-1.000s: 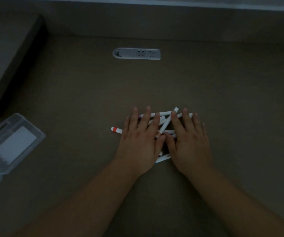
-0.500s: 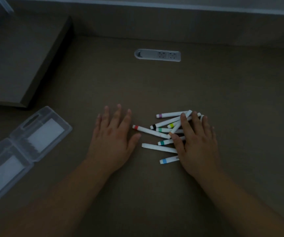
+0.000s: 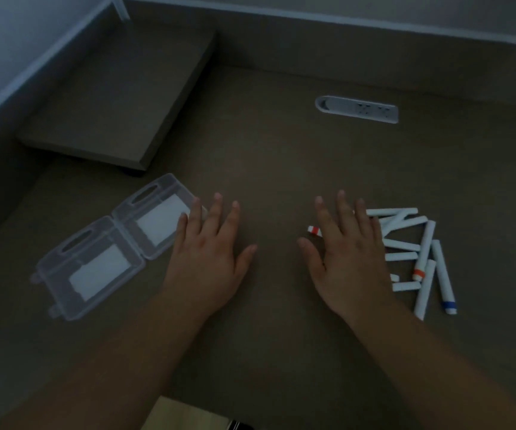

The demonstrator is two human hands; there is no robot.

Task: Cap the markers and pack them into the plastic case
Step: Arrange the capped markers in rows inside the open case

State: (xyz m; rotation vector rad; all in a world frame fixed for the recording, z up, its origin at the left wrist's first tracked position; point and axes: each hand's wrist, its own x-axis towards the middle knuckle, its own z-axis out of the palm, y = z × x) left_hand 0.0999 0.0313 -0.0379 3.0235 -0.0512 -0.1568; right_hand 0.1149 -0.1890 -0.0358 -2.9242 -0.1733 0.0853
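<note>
A clear plastic case [image 3: 107,249] lies opened flat on the brown desk at the left, both halves facing up. Several white markers with coloured bands lie in a loose pile [image 3: 418,256] at the right; a red-banded one [image 3: 315,230] pokes out left of my right hand and a blue-banded one [image 3: 444,277] lies at the pile's right edge. My left hand [image 3: 207,259] rests flat with fingers spread, its fingertips over the case's right corner. My right hand [image 3: 348,259] lies flat and spread over the left part of the pile, holding nothing.
A raised brown stand [image 3: 120,97] sits at the back left. A grey power socket strip [image 3: 357,109] is set into the desk at the back. A wall edge runs along the rear and left. A pale floor patch shows at the bottom.
My left hand has slid left away from the markers and reaches the case. The view has turned left, so the pile now sits further right. My right hand stays on the pile.
</note>
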